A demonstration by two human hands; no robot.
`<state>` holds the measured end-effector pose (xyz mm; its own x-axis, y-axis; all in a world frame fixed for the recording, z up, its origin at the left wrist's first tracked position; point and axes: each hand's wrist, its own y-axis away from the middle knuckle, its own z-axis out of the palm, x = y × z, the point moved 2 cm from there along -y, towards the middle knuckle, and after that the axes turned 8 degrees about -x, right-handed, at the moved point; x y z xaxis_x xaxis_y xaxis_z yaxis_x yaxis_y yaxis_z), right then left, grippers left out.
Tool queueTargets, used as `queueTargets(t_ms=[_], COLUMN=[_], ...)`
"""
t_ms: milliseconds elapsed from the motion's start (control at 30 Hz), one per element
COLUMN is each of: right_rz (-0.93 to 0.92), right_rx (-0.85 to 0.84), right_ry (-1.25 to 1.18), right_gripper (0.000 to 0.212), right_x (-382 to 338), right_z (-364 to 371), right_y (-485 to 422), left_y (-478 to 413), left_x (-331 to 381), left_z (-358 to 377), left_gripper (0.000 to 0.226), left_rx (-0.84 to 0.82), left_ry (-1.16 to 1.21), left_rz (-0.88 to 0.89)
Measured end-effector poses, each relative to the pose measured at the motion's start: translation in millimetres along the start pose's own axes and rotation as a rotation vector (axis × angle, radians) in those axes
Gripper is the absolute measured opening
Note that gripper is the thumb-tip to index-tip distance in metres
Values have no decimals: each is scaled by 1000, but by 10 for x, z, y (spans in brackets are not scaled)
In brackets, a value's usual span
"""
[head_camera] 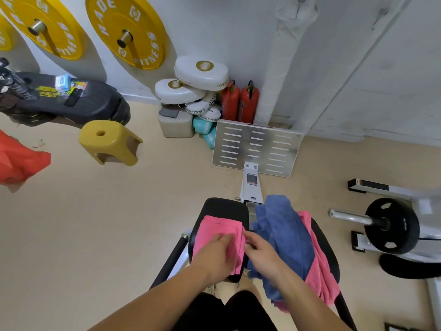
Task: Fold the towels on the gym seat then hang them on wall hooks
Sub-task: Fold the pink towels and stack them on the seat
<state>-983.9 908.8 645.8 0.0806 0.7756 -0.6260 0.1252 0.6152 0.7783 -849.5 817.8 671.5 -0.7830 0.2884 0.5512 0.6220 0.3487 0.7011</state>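
The person is standing over the gym seat and is working on the folded pink towel, which is lying on the left pad of the seat. It is already looking like a narrow rectangle with several layers showing along its right edge.

The left hand is resting flat on top of this towel. Its grip is wide, the fingers are straight, and it is only pressing the cloth down. The right hand is touching the layered right edge with bent fingers. Whether its grip is really closing on the cloth or only tidying the edge, the picture is not showing clearly.

On the right pad of the seat, the blue towel is lying in a loose heap, and under it the second pink towel is hanging partly over the right side of the seat. Both are looking still unfolded.

The wall hooks are high on the wall, well beyond the seat and to its right. None of the three coloured towels is hanging there.

So the task is seeming to be in its early part. One towel is nearly folded, two are waiting to be folded, and all the hanging is still to do.
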Motion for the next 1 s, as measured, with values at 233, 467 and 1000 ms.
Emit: queueTargets(t_ms=[233,467,1000], right_rz=[-107,32,-75], right_rx=[290,611,71], right_ry=[53,121,510], right_gripper=[24,17,71], right_x=[45,604,1171], right_z=[-330,-1046,-1584], right_y=[437,1102,847], left_y=[66,-97,-628], left_x=[262,743,1342], left_z=[180,693,1329], left_gripper=[20,17,19], left_rx=[128,-25,340], left_ry=[63,35,212], left_rz=[153,258,-156])
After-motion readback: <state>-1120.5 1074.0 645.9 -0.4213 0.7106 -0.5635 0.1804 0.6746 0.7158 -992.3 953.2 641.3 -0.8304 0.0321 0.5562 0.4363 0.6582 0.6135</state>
